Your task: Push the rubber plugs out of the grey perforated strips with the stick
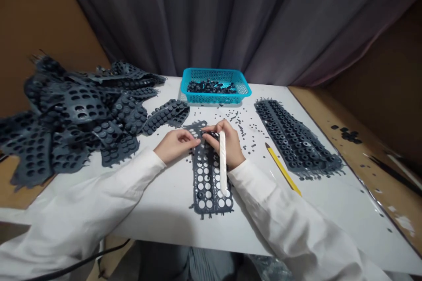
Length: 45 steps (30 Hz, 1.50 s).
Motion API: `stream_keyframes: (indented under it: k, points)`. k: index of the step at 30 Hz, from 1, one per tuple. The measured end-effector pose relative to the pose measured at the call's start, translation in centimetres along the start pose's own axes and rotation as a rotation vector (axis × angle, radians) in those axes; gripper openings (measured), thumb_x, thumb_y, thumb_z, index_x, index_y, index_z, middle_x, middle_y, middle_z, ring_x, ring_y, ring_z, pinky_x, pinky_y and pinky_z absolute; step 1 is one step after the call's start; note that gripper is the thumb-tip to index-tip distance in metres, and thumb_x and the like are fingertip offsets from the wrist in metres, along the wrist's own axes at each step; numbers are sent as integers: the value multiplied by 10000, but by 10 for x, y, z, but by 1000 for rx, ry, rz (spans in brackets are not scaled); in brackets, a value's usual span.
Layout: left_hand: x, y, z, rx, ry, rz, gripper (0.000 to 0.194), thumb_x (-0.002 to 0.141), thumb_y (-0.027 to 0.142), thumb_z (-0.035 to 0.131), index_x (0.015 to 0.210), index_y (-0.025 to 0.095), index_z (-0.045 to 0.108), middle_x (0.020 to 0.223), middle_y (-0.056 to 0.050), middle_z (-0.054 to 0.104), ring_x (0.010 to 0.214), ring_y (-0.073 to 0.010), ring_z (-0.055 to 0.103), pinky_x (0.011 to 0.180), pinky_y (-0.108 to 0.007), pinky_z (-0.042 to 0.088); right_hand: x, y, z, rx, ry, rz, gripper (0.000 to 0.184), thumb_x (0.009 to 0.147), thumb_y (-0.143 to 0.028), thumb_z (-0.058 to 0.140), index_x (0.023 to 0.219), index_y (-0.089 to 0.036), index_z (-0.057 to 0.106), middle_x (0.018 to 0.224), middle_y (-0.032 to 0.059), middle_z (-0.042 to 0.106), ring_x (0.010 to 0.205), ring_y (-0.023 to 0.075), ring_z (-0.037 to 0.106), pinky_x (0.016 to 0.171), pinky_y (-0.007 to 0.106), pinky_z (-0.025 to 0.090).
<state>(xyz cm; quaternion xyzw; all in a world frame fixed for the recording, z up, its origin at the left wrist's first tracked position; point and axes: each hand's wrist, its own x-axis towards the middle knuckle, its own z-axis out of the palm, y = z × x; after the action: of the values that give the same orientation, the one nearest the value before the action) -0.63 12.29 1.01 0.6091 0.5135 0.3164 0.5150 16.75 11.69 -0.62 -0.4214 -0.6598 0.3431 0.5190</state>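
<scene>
Grey rubber sheet [197, 184] under right hand [227, 145]

White table [158, 202] with grey rubber sheets [75, 105], teal basket [214, 71], yellow pencil [283, 169]

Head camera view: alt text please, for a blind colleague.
Left hand and right hand work at a holed dark grey rubber sheet on a white table, the right holding a white stick. More sheets lie left; a teal basket sits behind.

Grey moulded rubber sheet [207, 184] lies flat, many round holes punched through
</scene>
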Motion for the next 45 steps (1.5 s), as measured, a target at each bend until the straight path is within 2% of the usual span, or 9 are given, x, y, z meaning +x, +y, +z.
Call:
stream_keyframes:
  k: [3, 7, 9, 12, 19, 24, 36, 42, 45]
  points:
    - [-7, 4, 10, -341, -138, -45, 316, 680, 378, 691, 826, 106, 621, 701, -16, 606, 621, -103, 537, 598, -228, 404, -7, -8, -3, 9, -7, 17, 325, 756, -290, 631, 742, -239, 310, 924, 65, 708, 819, 197, 647, 811, 363, 453]
    - [-3, -2, 17, -515, -55, -87, 335, 650, 293, 726, 915, 115, 626, 725, -23, 651, 639, -112, 584, 596, -220, 435, -11, -13, -5, 36, 42, 6, 284, 779, -358, 602, 781, -237, 346, 974, 64, 693, 895, 198, 628, 842, 362, 434]
    - [0, -7, 17, -558, -39, -124, 390, 633, 251, 729, 985, 127, 614, 765, -32, 670, 649, -119, 606, 591, -219, 451, -10, -12, -9, 60, 143, 40, 159, 866, -388, 447, 894, -235, 412, 863, 31, 683, 834, 178, 616, 803, 340, 434]
    - [3, -14, 17, -580, -52, -136, 434, 639, 213, 711, 1051, 145, 594, 774, -25, 671, 623, -109, 609, 568, -206, 456, -8, -10, -16, 116, 233, 85, 268, 898, -351, 289, 1065, -241, 467, 701, -9, 599, 690, 161, 562, 686, 302, 428]
    - [3, -21, 20, -531, -69, -23, 369, 710, 208, 643, 1070, 160, 576, 777, -12, 657, 660, -112, 614, 606, -213, 491, -16, -15, -13, -10, 13, 90, 168, 847, -306, 495, 905, -219, 627, 828, -3, 617, 790, 150, 558, 705, 270, 429]
    - [4, -25, 22, -434, -55, 92, 379, 734, 206, 619, 1102, 134, 561, 818, -36, 667, 696, -127, 620, 663, -242, 509, -23, -11, -4, -55, 89, 69, 114, 774, -282, 621, 781, -204, 539, 653, -37, 567, 559, 104, 501, 520, 225, 388]
    - [1, -27, 24, -250, -6, 251, 394, 776, 236, 582, 1156, 134, 575, 1000, -77, 668, 914, -190, 626, 842, -336, 522, -25, -13, -1, -380, 81, -210, 43, 805, -210, 575, 764, -200, 571, 708, 0, 633, 641, 120, 586, 615, 229, 459]
    - [-1, -27, 21, -134, -65, 307, 338, 812, 225, 539, 1133, 145, 608, 1043, -78, 664, 944, -191, 622, 862, -330, 510, -24, -13, -2, -356, 1, -168, 34, 797, -226, 573, 779, -198, 578, 690, -6, 625, 604, 112, 574, 592, 222, 458]
    - [-2, -26, 20, -76, -45, 315, 352, 802, 212, 544, 1143, 146, 599, 931, -63, 681, 846, -174, 641, 794, -306, 525, -25, -16, -5, -311, -32, -160, 65, 807, -219, 527, 835, -197, 582, 726, 3, 633, 638, 123, 582, 612, 237, 463]
